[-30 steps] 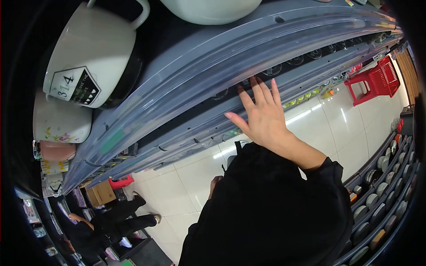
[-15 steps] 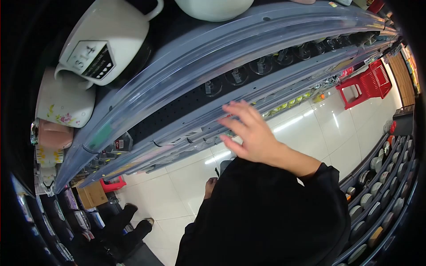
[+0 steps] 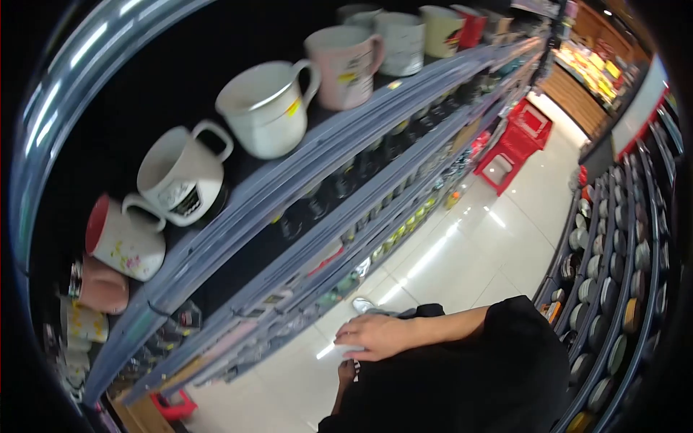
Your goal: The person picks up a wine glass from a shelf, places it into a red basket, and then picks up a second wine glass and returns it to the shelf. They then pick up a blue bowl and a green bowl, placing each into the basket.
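Observation:
My right hand [image 3: 372, 336] is held in front of my body, below the shelves. Its fingers are loosely stretched out with nothing in them. My left hand [image 3: 347, 372] hangs low beside it, fingers curled in; a small black-and-white bit shows there, too small to name. Mugs line the upper shelf, apart from both hands: a white mug with a gold-coloured rim [image 3: 267, 119], a pink mug with dark lettering [image 3: 343, 71], a white mug with a black label [image 3: 182, 177] and a flowered mug with a pink inside [image 3: 126, 242].
Lower shelves hold clear glassware [image 3: 346, 180]. Red plastic stools or baskets [image 3: 516, 148] stand on the tiled floor [image 3: 462, 263] at the aisle's far end. A rack of round dishes [image 3: 610, 289] runs along the right. Another red plastic piece [image 3: 173, 405] is at lower left.
My right hand has dropped from in front of the shelves to near my left hand. The view has swung, bringing more of the mug row into sight.

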{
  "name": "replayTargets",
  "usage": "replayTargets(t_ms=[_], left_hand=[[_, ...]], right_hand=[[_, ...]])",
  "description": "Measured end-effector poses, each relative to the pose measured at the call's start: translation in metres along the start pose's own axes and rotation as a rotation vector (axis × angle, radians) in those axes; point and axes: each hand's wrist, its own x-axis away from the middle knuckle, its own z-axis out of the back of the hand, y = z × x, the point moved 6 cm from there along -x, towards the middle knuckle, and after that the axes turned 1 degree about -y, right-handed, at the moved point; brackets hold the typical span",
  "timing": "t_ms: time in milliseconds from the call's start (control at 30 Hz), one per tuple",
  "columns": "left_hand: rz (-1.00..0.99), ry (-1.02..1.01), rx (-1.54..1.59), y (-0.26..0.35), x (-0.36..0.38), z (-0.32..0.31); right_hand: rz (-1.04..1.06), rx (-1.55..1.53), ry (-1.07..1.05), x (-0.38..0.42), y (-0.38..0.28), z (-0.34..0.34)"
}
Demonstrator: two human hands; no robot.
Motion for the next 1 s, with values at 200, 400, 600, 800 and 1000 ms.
replayTargets(t_ms=[200, 400, 600, 800, 1000], left_hand=[[-0.093, -0.024, -0.314, 0.035, -0.005, -0.020], [-0.160, -0.026, -0.440, 0.071, -0.035, -0.023], [-0.041, 0.178, -0.398, 0.102, -0.054, -0.076], [-0.291, -0.166, -0.992, 0.104, -0.084, -0.299], [-0.641, -0.625, -1.421, 0.121, -0.017, -0.610]], right_hand=[[-0.089, 0.085, -0.079, 0.031, -0.008, 0.010], [-0.208, 0.096, 0.116, 0.106, 0.010, 0.060], [-0.316, 0.138, 0.297, 0.240, 0.036, 0.116], [-0.273, -0.153, 0.269, 0.330, 0.059, 0.142], [-0.056, -0.632, 0.020, 0.362, 0.041, 0.161]])
